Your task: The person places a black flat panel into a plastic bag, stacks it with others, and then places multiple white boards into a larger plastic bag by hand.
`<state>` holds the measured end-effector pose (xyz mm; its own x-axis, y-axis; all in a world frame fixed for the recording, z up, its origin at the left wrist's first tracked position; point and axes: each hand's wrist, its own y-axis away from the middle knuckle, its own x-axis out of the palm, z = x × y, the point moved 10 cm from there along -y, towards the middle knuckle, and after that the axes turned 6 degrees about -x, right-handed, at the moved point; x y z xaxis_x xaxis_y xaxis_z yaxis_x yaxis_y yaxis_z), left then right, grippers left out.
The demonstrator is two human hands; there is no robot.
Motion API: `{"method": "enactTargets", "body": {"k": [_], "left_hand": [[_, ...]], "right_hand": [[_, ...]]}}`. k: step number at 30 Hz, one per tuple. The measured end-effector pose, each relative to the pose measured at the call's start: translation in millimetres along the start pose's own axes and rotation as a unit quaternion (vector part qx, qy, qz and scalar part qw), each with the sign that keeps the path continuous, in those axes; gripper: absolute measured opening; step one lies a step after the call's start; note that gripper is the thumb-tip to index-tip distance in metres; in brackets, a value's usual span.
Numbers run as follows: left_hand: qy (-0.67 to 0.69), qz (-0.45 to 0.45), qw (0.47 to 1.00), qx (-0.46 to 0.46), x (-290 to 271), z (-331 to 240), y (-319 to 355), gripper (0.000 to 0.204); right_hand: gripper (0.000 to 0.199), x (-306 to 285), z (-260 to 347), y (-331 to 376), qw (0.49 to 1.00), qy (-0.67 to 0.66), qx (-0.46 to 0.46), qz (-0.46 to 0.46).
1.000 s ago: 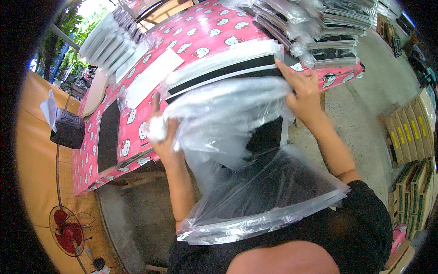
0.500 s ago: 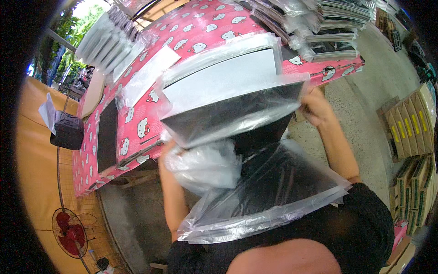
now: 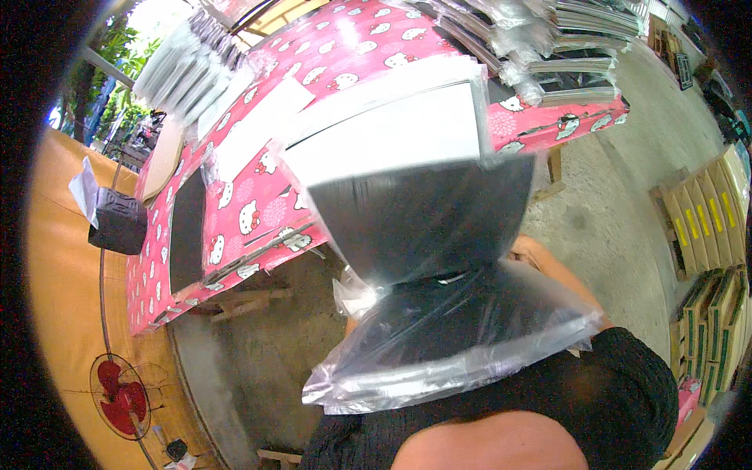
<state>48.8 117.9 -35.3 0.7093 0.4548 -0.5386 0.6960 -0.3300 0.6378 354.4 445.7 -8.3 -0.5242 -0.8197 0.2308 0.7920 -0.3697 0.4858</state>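
Note:
A black sheet in a clear plastic sleeve (image 3: 423, 215) stands tilted up in front of me. My right hand (image 3: 528, 249) is closed at its lower right edge, the fingertips partly behind it. My left hand is hidden behind the plastic at the lower left; only a bit of its forearm (image 3: 350, 326) shows, beside crumpled clear plastic (image 3: 356, 299). Across my lap lies a plastic-wrapped black stack (image 3: 470, 329), its sleeve end spread toward me. Beyond the raised sheet, a pile of white sheets in clear plastic (image 3: 399, 121) rests on the table.
The table has a pink patterned cover (image 3: 274, 207) and carries a black panel (image 3: 186, 235) at left. Wrapped stacks (image 3: 576, 55) stand at the far right, more wrapped sheets (image 3: 188, 66) at far left. Cardboard bundles (image 3: 705, 211) line the right side. A red-bladed fan (image 3: 120, 395) stands lower left.
The sleeved black sheet has swung more upright, facing me. Both hands have come down toward my lap, the left passing out of sight behind the plastic. The crumpled plastic has mostly gone from view.

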Motion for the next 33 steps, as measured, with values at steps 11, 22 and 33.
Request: {"method": "enactTargets", "body": {"k": [11, 22, 33], "left_hand": [[0.453, -0.431, 0.732, 0.271, -279, -100, 125, 0.034], [0.240, -0.121, 0.784, 0.559, -115, -372, 281, 0.064], [0.395, -0.007, 0.809, 0.435, -95, -362, 249, 0.077]], "right_hand": [[0.024, -89, 32, 16, 0.954, 0.194, 0.016, -0.227], [0.038, 225, 352, 107, 0.750, 0.287, -0.594, 0.042], [0.026, 156, 362, 116, 0.778, 0.207, -0.576, -0.140]]}}
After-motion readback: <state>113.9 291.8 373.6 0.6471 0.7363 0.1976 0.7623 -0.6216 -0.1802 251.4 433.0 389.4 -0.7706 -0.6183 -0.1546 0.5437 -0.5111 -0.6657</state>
